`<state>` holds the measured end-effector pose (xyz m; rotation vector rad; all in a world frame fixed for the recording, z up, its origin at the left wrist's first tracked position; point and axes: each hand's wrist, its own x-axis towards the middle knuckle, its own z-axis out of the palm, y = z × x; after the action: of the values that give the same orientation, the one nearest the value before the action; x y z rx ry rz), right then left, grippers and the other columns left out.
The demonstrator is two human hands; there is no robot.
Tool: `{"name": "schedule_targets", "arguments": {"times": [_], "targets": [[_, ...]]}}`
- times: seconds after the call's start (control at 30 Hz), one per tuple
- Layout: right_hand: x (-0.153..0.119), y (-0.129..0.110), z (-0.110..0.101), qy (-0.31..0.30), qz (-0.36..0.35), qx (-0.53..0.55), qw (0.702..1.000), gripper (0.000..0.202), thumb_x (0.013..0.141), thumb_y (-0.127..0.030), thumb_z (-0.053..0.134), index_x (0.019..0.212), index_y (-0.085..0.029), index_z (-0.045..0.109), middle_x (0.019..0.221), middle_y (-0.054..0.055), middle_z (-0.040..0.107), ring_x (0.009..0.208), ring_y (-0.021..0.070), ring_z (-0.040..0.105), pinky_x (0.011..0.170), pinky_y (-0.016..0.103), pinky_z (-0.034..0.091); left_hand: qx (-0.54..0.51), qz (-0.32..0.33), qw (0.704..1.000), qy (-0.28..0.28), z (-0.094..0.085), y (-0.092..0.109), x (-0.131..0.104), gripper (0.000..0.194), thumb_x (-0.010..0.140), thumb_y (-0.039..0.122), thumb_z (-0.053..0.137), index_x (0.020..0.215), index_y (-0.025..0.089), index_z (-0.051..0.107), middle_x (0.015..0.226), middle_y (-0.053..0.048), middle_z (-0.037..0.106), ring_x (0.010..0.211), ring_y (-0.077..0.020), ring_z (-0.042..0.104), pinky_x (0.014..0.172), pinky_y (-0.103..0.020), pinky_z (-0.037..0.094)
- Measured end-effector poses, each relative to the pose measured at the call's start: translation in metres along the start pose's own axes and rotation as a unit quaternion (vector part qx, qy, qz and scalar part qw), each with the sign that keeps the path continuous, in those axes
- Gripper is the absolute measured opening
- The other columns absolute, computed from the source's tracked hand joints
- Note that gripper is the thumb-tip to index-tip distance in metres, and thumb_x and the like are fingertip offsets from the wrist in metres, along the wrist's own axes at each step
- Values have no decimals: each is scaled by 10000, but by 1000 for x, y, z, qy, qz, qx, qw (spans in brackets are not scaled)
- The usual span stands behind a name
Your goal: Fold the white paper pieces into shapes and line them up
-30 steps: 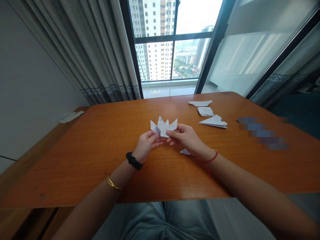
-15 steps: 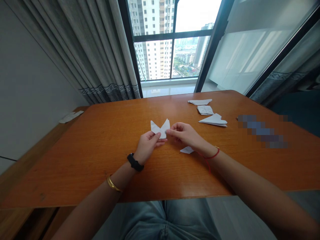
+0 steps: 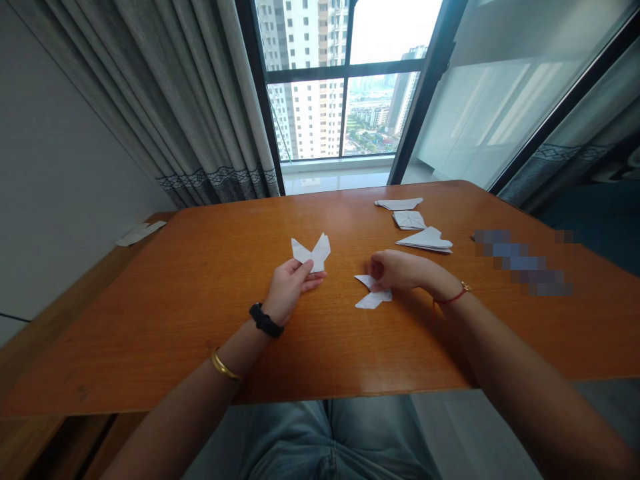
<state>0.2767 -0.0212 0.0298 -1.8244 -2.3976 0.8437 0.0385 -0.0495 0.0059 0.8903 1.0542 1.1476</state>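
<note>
My left hand (image 3: 287, 290) pinches a folded white paper piece (image 3: 319, 257) by its lower edge, thumb in front and fingers behind. Two pointed flaps of it spread upward in a V. On the table to the right lies a second folded paper piece (image 3: 371, 301) with two points facing left. Over that piece my right hand (image 3: 404, 268) bends down, fingers curled together, its fingertips at the paper and partly hidden by the hand.
Beyond my right hand on the wooden table (image 3: 200, 287) lie a folded paper plane (image 3: 427, 241), a creased paper square (image 3: 409, 220) and a long folded paper (image 3: 400, 204). A blurred-out object (image 3: 520, 261) is at the right. A paper strip (image 3: 141, 233) rests at the far left.
My right hand has let go of the upper paper piece and moved right and down to the second piece. My left hand has shifted slightly left with its paper.
</note>
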Motion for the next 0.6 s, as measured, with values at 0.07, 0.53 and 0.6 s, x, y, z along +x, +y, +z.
{"name": "schedule_targets", "arguments": {"times": [0.07, 0.53, 0.6], "targets": [[0, -2, 3, 5, 7, -20, 1000, 239, 526, -306, 792, 688, -177, 674, 657, 19, 670, 534, 146, 543, 483, 254, 328, 0, -2, 1000, 2, 0, 0, 0, 141, 848, 225, 637, 930, 113, 613, 943, -90, 699, 785, -144, 707, 709, -239, 567], [-8, -28, 6, 74, -292, 402, 865, 309, 764, -496, 678, 787, -188, 692, 1141, 91, 540, 1115, 223, 501, 859, 338, 467, -24, -224, 950, -214, -6, 4, -4, 150, 817, 216, 602, 890, 88, 629, 721, -83, 659, 579, -126, 639, 527, -204, 537], [-6, -31, 12, 42, -281, 407, 868, 335, 765, -517, 671, 796, -186, 702, 1210, 96, 522, 1230, 243, 432, 902, 342, 447, -39, -237, 937, -253, -5, 4, -6, 194, 838, 276, 588, 897, 96, 634, 722, -76, 649, 586, -127, 636, 531, -207, 540]]}}
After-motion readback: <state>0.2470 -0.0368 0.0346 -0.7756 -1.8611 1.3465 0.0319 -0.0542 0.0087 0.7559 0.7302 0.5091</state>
